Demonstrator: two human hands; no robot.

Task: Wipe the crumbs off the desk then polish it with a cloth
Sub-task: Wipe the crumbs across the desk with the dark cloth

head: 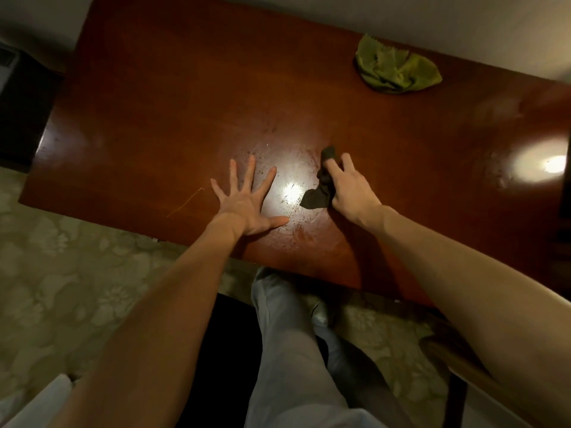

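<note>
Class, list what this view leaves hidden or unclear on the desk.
All head view.
Desk, right end: cut off by frame edge.
Dark cloth: partly hidden in the right hand.
Crumbs: too small to count; glare hides some.
Desk under left hand: covered by palm.

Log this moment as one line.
phase: crumb wipe | left hand: flat on desk | right hand: grips dark cloth | crumbs: between hands | green cloth: untouched, far edge

- A reddish-brown wooden desk (173, 97), polished to a gloss, throws back 2 bright lamp glares.
- Dark crumbs (296, 217) and dull smears fleck its shine.
- A small dark cloth (319, 193) looks matt and soft.
- A crumpled green cloth (397, 67) appears nubby, its edges frayed.
</note>
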